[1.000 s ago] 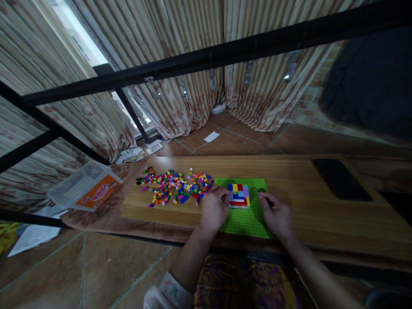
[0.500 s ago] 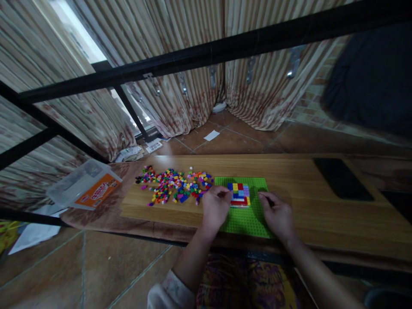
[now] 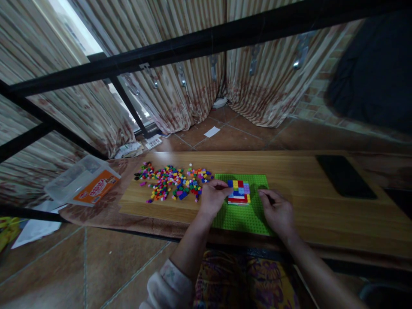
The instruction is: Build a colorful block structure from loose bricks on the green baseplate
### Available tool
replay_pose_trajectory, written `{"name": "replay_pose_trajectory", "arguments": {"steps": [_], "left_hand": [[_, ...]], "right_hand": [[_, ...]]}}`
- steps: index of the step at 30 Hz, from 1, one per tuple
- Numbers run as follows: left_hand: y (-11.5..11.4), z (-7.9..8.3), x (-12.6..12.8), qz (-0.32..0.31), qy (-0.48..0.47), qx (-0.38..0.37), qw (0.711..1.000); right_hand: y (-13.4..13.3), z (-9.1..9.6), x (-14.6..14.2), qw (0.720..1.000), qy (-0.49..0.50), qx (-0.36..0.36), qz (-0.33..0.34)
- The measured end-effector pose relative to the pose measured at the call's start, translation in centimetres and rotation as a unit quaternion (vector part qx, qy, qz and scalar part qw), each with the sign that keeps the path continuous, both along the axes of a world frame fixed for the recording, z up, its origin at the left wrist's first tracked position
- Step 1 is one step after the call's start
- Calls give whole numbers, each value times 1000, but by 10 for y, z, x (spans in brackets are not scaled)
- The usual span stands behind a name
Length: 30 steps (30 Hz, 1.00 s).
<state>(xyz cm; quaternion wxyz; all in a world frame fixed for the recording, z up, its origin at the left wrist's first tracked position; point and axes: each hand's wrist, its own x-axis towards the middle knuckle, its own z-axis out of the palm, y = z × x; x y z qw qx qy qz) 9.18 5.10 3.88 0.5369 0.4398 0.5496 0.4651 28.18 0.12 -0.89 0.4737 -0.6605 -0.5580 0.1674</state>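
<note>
A green studded baseplate (image 3: 243, 221) lies on the wooden board, with a low block of toy bricks (image 3: 240, 198) in red, yellow, blue, white and lilac built on it. My left hand (image 3: 214, 199) is closed in a pinch, its fingertips at the left side of the brick block; whatever is between them is hidden. Over the baseplate's right edge, apart from the block, my right hand (image 3: 278, 212) is also closed, thumb against finger. I cannot make out anything in it.
Loose coloured bricks (image 3: 174, 180) are spread over the left part of the wooden board (image 3: 299, 171). A dark flat phone or tablet (image 3: 346, 176) lies at the right. Left of the board stands a clear plastic box (image 3: 82, 178) with an orange label. A black metal rail (image 3: 193, 47) crosses behind.
My left hand has shifted slightly left, its fingertips still near the brick block. The right hand has barely moved. The whole view has tilted a little.
</note>
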Motion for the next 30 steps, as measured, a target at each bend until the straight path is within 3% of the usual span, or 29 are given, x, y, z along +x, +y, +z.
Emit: {"name": "replay_pose_trajectory", "arguments": {"steps": [10,20,25,30], "left_hand": [[2,4,-2,-14,-4,7,1000],[6,2,3,0,-40,-48,998],[7,-4,5,6,-7,-18,1000],[4,3,0,-15,-30,-10,999]], "right_hand": [[0,0,0,1000,-1,-8,4],[0,-3,1,1000,-26,3,13],[2,-4,1,999,-41,-8,14],[3,-5,2,999,-52,-8,9]]}}
